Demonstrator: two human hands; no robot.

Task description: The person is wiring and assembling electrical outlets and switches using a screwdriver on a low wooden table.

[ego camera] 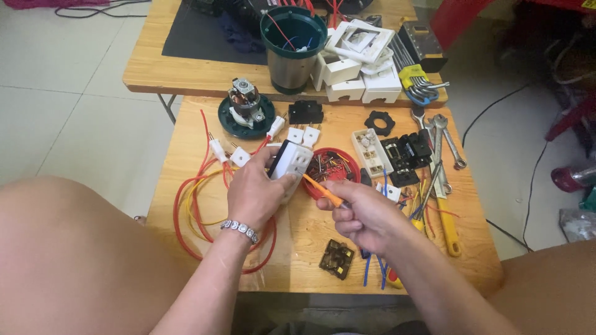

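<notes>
My left hand (253, 195) grips a white electrical socket block (292, 162) and holds it tilted above the wooden table (310, 248). My right hand (366, 217) is closed around an orange-handled screwdriver (323, 191) whose tip points at the socket's lower edge. A bead bracelet sits on my left wrist. Just behind the socket is a red round lid (338, 167) filled with small screws and parts.
Red and yellow wires (192, 205) loop at the left. A small motor on a green base (246, 108), a green-rimmed metal canister (293, 46), white socket plates (360, 62), wrenches (444, 139), hex keys (419, 84) and a small brown part (337, 259) lie around.
</notes>
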